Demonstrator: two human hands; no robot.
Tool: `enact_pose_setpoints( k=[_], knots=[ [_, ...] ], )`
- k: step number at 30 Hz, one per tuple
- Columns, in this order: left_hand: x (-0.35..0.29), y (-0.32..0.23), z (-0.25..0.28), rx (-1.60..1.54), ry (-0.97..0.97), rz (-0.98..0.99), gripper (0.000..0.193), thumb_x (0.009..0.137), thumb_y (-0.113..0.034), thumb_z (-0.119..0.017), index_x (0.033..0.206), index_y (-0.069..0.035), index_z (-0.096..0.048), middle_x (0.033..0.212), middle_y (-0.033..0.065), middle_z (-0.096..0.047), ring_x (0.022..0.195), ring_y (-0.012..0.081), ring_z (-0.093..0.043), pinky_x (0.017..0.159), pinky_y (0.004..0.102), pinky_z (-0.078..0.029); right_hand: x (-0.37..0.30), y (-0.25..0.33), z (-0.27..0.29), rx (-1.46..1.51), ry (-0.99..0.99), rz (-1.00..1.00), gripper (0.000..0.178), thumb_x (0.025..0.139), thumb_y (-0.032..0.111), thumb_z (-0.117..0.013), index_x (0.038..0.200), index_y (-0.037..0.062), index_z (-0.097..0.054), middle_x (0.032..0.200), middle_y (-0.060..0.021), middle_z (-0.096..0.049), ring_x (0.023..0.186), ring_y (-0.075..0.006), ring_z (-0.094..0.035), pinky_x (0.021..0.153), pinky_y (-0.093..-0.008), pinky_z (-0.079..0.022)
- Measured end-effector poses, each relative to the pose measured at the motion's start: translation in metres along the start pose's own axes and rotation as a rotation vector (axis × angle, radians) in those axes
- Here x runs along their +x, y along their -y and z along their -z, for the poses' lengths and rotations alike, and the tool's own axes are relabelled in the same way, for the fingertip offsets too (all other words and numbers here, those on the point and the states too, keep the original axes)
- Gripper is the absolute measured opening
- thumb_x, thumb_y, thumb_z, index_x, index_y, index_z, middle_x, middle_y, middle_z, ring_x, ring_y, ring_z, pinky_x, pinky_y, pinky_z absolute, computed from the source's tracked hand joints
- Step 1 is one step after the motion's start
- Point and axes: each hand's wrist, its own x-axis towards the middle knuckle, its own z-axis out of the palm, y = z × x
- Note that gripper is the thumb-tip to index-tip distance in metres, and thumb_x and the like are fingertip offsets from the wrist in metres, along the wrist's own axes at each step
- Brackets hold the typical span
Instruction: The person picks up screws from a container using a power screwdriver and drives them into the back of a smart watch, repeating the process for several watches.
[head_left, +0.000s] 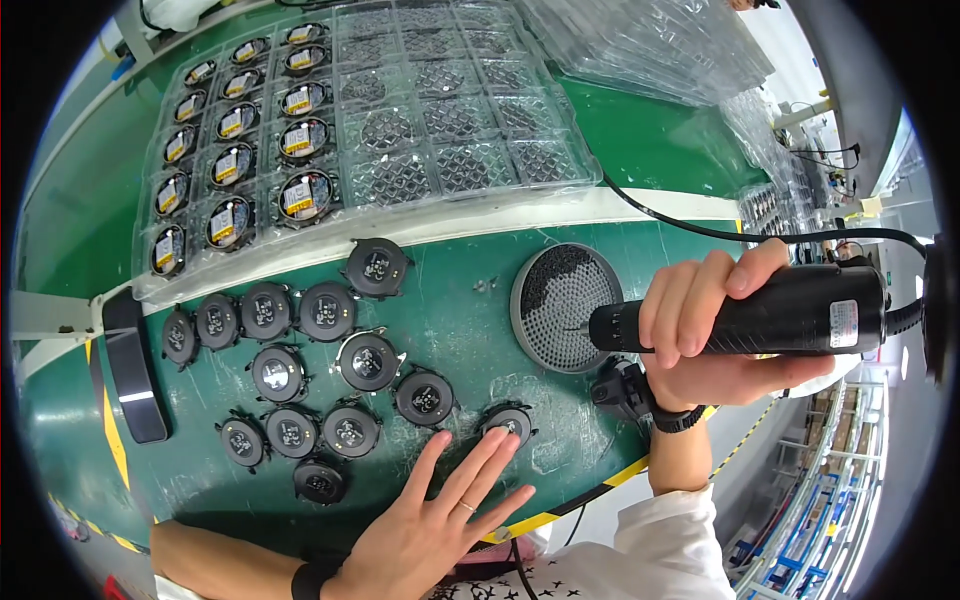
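My right hand (690, 310) is closed around a black electric screwdriver (795, 310). Its bit points left over a round grey perforated screw dish (518, 312), which has dark screws gathered along its upper left part. My left hand (425, 525) is spread, palm down, with its fingertips at a round black watch body (507, 415) near the front edge and partly covering it. Several more watch bodies, backs up, lie to the left, among them one (424, 398) just beyond that hand. A small black device (622, 390) sits at my right wrist.
Behind, a clear compartment tray (400, 180) holds open watch cases with yellow-and-white batteries in its left columns. Stacked clear trays (660, 50) stand at the back right. A dark phone-like slab (135, 370) lies far left. A black cable (690, 225) crosses toward the screwdriver.
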Motion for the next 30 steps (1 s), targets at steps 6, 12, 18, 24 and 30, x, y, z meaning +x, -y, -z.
enact_pose_setpoints(
  k=[6, 12, 18, 24, 30],
  knots=[
    [0.004, -0.002, -0.004, 0.065, 0.017, 0.022, 0.069, 0.095, -0.031, -0.050, 0.160, -0.026, -0.028, 0.169, 0.0126, -0.014, 0.157, 0.0333, -0.008, 0.123, 0.0602, -0.013, 0.000, -0.006, 0.006, -0.008, 0.077, 0.006, 0.088, 0.083, 0.089, -0.042, 0.110, 0.0047, -0.044, 0.059, -0.0059, -0.053, 0.042, -0.0167, -0.045, 0.041, -0.0304, -0.040],
    [0.005, -0.004, -0.002, 0.271, 0.080, 0.060, 0.070, 0.096, -0.029, -0.050, 0.161, -0.027, -0.025, 0.170, 0.0102, -0.011, 0.157, 0.0327, -0.006, 0.124, 0.0596, -0.012, 0.002, -0.010, 0.003, -0.074, 0.069, -0.003, 0.072, 0.092, 0.075, -0.050, 0.109, 0.0055, -0.044, 0.061, -0.0030, -0.053, 0.041, -0.0125, -0.048, 0.040, -0.0258, -0.042],
    [0.005, -0.004, -0.002, 0.564, 0.139, 0.070, 0.070, 0.096, -0.029, -0.049, 0.161, -0.027, -0.024, 0.171, 0.0080, -0.010, 0.157, 0.0310, -0.005, 0.125, 0.0589, -0.011, 0.001, -0.015, -0.001, -0.071, 0.045, -0.002, 0.062, 0.093, 0.065, -0.059, 0.105, 0.0065, -0.044, 0.061, -0.0037, -0.053, 0.042, -0.0122, -0.050, 0.040, -0.0233, -0.042],
    [0.005, -0.002, 0.000, 0.414, 0.106, 0.096, 0.069, 0.100, -0.032, -0.046, 0.162, -0.025, -0.017, 0.170, 0.0072, -0.010, 0.157, 0.0259, -0.006, 0.127, 0.0554, -0.010, -0.008, 0.022, -0.009, -0.068, 0.116, 0.132, 0.055, 0.097, 0.055, -0.059, 0.105, 0.0035, -0.043, 0.059, -0.0047, -0.056, 0.041, -0.0141, -0.055, 0.034, -0.0256, -0.047],
    [0.006, 0.000, -0.017, 0.770, 0.109, 0.054, 0.069, 0.100, -0.044, -0.036, 0.162, -0.024, -0.015, 0.170, 0.0055, -0.009, 0.157, 0.0216, -0.007, 0.128, 0.0523, -0.006, -0.034, 0.004, -0.043, 0.120, 0.304, 0.211, 0.022, 0.092, -0.002, -0.061, 0.101, 0.0068, -0.043, 0.061, -0.0044, -0.056, 0.040, -0.0138, -0.052, 0.037, -0.0262, -0.047]
  ],
)
